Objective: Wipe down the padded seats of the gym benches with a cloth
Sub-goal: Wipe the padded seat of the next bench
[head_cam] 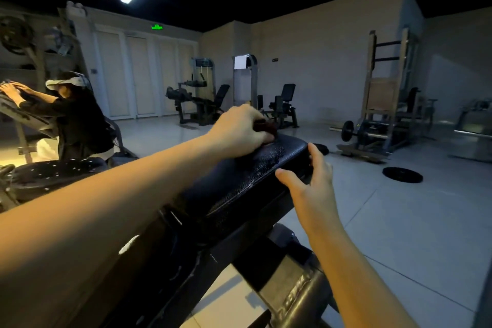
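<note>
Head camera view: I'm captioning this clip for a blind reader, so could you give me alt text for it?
A person's left hand presses a dark cloth onto the far end of a black padded bench seat, while the right hand rests open on the seat's right edge. Behind lies a dim gym with weight machines, and another person leans over equipment at left.

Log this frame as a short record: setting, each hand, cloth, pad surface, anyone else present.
setting: dim gym with weight machines
left hand: pressing a dark cloth onto the far end of the black bench pad
right hand: open, gripping the pad's right edge
pad surface: cracked, glossy
other person: at left, hands on another pad
floor: weight plate lying flat
</note>
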A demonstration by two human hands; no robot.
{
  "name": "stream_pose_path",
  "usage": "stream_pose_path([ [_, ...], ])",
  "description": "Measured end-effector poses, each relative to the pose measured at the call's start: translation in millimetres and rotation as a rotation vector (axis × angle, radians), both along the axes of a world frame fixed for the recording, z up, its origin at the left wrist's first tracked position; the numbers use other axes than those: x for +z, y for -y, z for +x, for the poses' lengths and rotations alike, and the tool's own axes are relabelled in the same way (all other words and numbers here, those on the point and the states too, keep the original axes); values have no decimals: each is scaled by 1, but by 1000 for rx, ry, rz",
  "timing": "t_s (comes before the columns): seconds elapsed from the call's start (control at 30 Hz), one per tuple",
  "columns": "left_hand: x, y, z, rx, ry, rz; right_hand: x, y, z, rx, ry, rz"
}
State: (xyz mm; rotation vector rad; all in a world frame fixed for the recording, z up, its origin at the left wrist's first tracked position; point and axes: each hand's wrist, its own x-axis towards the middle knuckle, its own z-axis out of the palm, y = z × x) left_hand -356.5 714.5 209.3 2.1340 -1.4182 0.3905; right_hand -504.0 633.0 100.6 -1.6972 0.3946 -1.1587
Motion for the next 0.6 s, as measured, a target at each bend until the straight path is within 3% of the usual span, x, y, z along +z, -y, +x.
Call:
stream_pose_path([
  [0.13,-7,-1,-20,-108,178,-3,-2,1,1,2,-1,8],
  [0.27,-2,8,25,167,149,19,-3,0,1,-21,5,-8],
  [0.33,3,5,46,227,10,-15,-5,0,1,-19,6,-8],
  [0.43,2,-2,34,99,-73,-38,-3,0,1,-14,-3,-11],
  [0.53,-3,-10,-18,-205,5,-6,-1,1,1,-4,-9,0],
  [0.6,-6,-13,-35,-291,90,19,-1,2,1,-6,-10,-12],
])
